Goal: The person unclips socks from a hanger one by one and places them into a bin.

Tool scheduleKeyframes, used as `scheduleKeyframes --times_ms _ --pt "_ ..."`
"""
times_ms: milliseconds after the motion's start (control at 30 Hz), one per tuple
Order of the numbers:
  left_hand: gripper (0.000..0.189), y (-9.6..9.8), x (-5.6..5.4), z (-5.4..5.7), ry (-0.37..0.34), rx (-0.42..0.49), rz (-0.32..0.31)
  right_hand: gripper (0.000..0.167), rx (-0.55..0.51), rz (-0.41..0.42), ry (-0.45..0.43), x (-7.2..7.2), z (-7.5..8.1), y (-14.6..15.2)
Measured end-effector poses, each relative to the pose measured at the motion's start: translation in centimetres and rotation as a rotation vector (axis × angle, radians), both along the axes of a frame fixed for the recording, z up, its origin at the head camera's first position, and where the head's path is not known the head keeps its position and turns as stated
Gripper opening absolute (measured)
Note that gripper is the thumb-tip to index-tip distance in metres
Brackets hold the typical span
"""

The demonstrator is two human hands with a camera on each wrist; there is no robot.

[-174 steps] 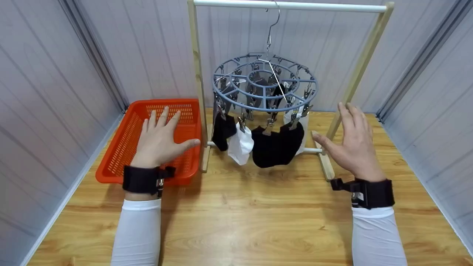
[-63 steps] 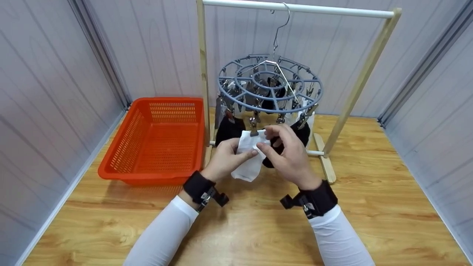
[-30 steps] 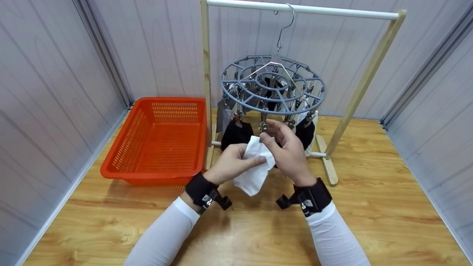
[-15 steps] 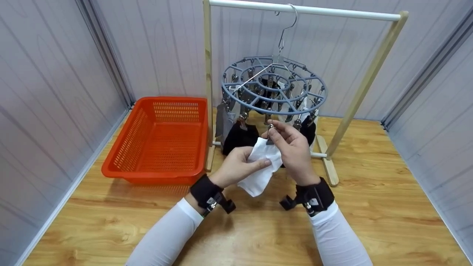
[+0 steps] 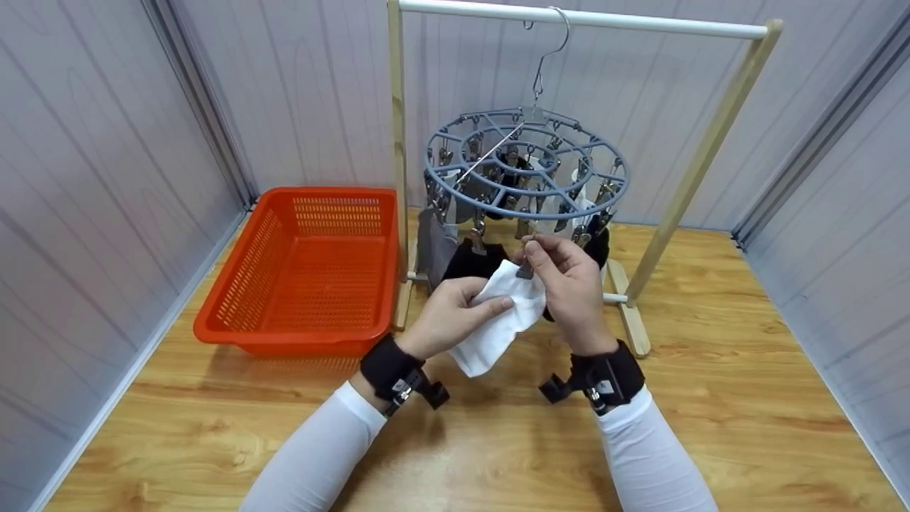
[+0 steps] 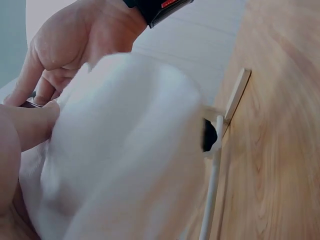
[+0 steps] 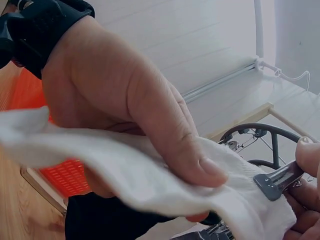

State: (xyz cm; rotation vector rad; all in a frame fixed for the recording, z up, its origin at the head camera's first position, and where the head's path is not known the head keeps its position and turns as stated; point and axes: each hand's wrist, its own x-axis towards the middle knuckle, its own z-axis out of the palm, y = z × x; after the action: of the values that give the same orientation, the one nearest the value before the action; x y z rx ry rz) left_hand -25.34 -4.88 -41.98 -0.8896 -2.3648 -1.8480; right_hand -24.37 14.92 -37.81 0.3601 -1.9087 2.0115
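A white sock (image 5: 498, 334) slants down to the left between the two hands. My left hand (image 5: 455, 316) pinches its upper part between thumb and fingers. The thumb lies flat on the cloth in the right wrist view. My right hand (image 5: 574, 295) pinches a metal clip (image 7: 272, 186) at the top of the sock; the clip's jaws lie over the cuff. Whether they bite the cloth I cannot tell. Just above is the grey-blue round drying hanger (image 5: 526, 215), bearing several clips. A black sock (image 5: 473, 263) hangs from it behind the left hand.
An orange basket (image 5: 298, 344) stands on the left on the wooden table (image 5: 483, 455). The hanger is hooked on the white bar (image 5: 640, 23) of a wooden stand (image 5: 700, 160). Further grey, white and black pieces hang at the back.
Both hands, earlier apart and spread, have come together at the white sock. The right hand has moved from the cloth to the clip. The hanger has turned, carrying the clips rightward in front.
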Motion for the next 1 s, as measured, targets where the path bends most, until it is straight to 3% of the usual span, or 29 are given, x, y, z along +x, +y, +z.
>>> scheduleKeyframes --times_ms 367,800,1000 --pt "0.023 -0.5 -0.1 0.3 0.046 -0.036 0.007 0.012 0.032 -0.045 0.053 0.1 -0.1 -0.1" --pt "0.022 -0.7 -0.2 0.4 0.031 -0.055 -0.018 0.011 -0.014 -0.035 0.088 -0.1 -0.2 0.2" --pt "0.02 -1.6 -0.2 1.1 0.027 -0.116 -0.029 0.009 -0.019 -0.056 0.095 -0.2 -0.4 0.2"
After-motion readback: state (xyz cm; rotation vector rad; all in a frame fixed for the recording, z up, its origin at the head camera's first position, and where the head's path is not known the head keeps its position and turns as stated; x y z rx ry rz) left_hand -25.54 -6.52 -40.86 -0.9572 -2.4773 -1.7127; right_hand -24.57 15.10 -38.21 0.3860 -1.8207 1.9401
